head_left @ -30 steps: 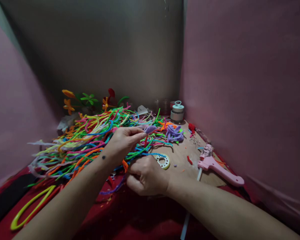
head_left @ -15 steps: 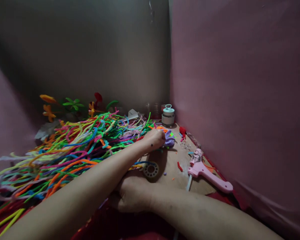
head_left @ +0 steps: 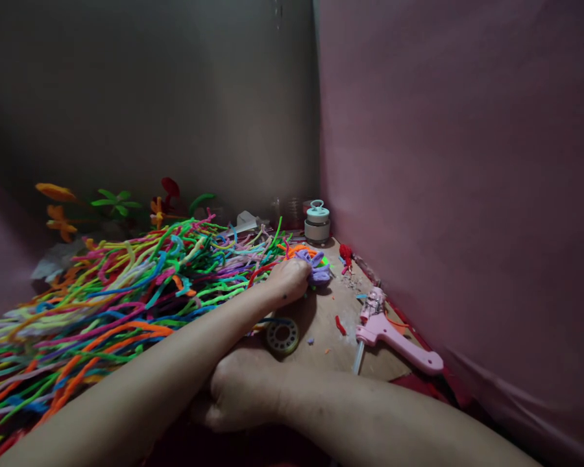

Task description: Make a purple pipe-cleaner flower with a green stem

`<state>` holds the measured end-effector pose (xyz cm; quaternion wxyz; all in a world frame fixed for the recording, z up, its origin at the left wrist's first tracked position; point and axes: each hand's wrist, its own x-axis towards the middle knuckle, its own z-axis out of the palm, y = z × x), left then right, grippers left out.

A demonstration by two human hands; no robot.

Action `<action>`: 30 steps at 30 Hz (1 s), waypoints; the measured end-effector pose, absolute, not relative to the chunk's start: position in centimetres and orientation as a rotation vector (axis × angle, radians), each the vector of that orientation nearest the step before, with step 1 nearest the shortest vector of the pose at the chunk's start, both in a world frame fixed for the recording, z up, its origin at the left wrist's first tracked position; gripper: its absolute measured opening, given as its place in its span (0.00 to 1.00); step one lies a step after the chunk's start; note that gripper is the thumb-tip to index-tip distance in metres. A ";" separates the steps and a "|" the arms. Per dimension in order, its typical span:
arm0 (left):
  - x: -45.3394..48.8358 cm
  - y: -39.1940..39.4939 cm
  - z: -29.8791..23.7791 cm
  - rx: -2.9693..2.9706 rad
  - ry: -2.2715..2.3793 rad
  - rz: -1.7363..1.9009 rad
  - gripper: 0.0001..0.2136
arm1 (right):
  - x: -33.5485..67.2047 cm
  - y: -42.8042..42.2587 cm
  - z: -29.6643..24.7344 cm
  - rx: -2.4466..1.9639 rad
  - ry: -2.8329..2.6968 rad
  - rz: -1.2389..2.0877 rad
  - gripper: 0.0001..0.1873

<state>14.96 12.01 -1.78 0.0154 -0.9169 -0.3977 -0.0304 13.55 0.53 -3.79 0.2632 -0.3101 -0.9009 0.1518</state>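
My left hand (head_left: 289, 280) reaches out over the board and is closed, with a purple pipe-cleaner flower (head_left: 315, 267) showing at its far side. The flower's looped petals stick out beyond my fingers. My right hand (head_left: 246, 388) is a closed fist below my left forearm, close to my body. Its fingers are turned away, so what it grips is hidden. Just beyond the right fist lies a round tape roll (head_left: 282, 335) with a ring of holes in its core. A large heap of colourful pipe cleaners (head_left: 175, 292) spreads left of my left hand.
A pink glue gun (head_left: 394, 340) lies right on the wooden board (head_left: 340, 363). Behind stands a jar with a light-blue lid (head_left: 317, 224). A red piece (head_left: 340, 325) and small scraps lie between. Pipe-cleaner flowers (head_left: 117, 202) stand back left. A pink wall (head_left: 457, 181) closes the right side.
The view has turned slightly right, so things sit further left. More of the purple flower's petals show beside my left hand. My right fist sits slightly lower and further left in view.
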 end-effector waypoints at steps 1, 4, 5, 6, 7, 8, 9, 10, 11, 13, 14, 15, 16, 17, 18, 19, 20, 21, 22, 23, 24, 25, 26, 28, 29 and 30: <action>14.8 12.1 -1.8 -2.866 -1.227 -0.106 0.10 | 13.5 0.6 -3.8 -0.831 -2.462 0.396 0.14; 14.3 12.3 -1.8 -2.910 -1.201 -0.154 0.10 | 13.5 0.6 -3.9 -0.803 -2.474 0.388 0.14; 14.2 12.4 -1.8 -2.922 -1.198 -0.177 0.10 | 13.5 0.6 -4.0 -0.786 -2.464 0.389 0.14; 14.2 12.5 -1.8 -2.931 -1.200 -0.201 0.09 | 13.5 0.6 -4.0 -0.773 -2.454 0.382 0.14; 14.1 12.6 -1.8 -2.940 -1.203 -0.225 0.08 | 13.5 0.6 -4.1 -0.767 -2.449 0.374 0.14; 14.1 12.8 -1.8 -2.948 -1.209 -0.247 0.08 | 13.5 0.6 -4.1 -0.768 -2.453 0.370 0.13; 14.0 13.0 -1.8 -2.953 -1.218 -0.265 0.07 | 13.5 0.7 -4.1 -0.770 -2.461 0.369 0.13; 14.0 13.1 -1.7 -2.957 -1.229 -0.281 0.07 | 13.5 0.7 -4.1 -0.775 -2.470 0.366 0.13; 13.9 13.3 -1.7 -2.958 -1.240 -0.295 0.07 | 13.4 0.7 -4.1 -0.785 -2.478 0.363 0.12; 13.9 13.5 -1.5 -2.956 -1.255 -0.316 0.06 | 13.4 0.7 -4.0 -0.803 -2.489 0.355 0.12; 13.9 13.6 -1.4 -2.957 -1.256 -0.323 0.06 | 13.4 0.7 -3.9 -0.816 -2.493 0.350 0.13; 13.8 13.6 -1.3 -2.963 -1.250 -0.327 0.05 | 13.4 0.7 -3.8 -0.835 -2.496 0.345 0.13; 13.9 13.6 -1.2 -2.972 -1.240 -0.328 0.05 | 13.4 0.8 -3.7 -0.854 -2.500 0.343 0.13; 13.9 13.6 -1.1 -2.985 -1.231 -0.326 0.05 | 13.3 0.8 -3.7 -0.866 -2.502 0.342 0.13; 13.9 13.6 -1.1 -3.000 -1.224 -0.324 0.05 | 13.3 0.8 -3.6 -0.871 -2.502 0.342 0.13; 13.9 13.5 -1.0 -3.015 -1.217 -0.321 0.05 | 13.3 0.8 -3.6 -0.876 -2.501 0.343 0.13; 13.9 13.5 -1.0 -3.030 -1.211 -0.317 0.06 | 13.3 0.8 -3.7 -0.876 -2.499 0.346 0.13; 14.0 13.5 -1.0 -3.043 -1.204 -0.311 0.06 | 13.3 0.8 -3.7 -0.875 -2.495 0.349 0.13; 14.0 13.5 -1.1 -3.055 -1.194 -0.304 0.07 | 13.3 0.8 -3.7 -0.873 -2.490 0.351 0.13; 14.0 13.5 -1.1 -3.066 -1.176 -0.296 0.07 | 13.3 0.8 -3.8 -0.870 -2.485 0.354 0.12; 14.0 13.5 -1.3 -3.078 -1.149 -0.286 0.08 | 13.3 0.8 -3.8 -0.866 -2.481 0.356 0.12; 13.9 13.6 -1.4 -3.090 -1.115 -0.274 0.08 | 13.3 0.8 -3.8 -0.862 -2.478 0.357 0.12; 13.9 13.5 -1.6 -3.100 -1.074 -0.262 0.07 | 13.3 0.8 -3.8 -0.856 -2.478 0.356 0.13; 13.9 13.4 -1.9 -3.106 -0.990 -0.252 0.07 | 13.3 0.8 -3.8 -0.842 -2.486 0.349 0.13; 13.9 13.3 -2.0 -3.100 -0.956 -0.257 0.07 | 13.4 0.8 -3.7 -0.830 -2.497 0.344 0.13; 13.9 13.1 -2.0 -3.090 -0.929 -0.267 0.07 | 13.4 0.7 -3.7 -0.822 -2.508 0.340 0.13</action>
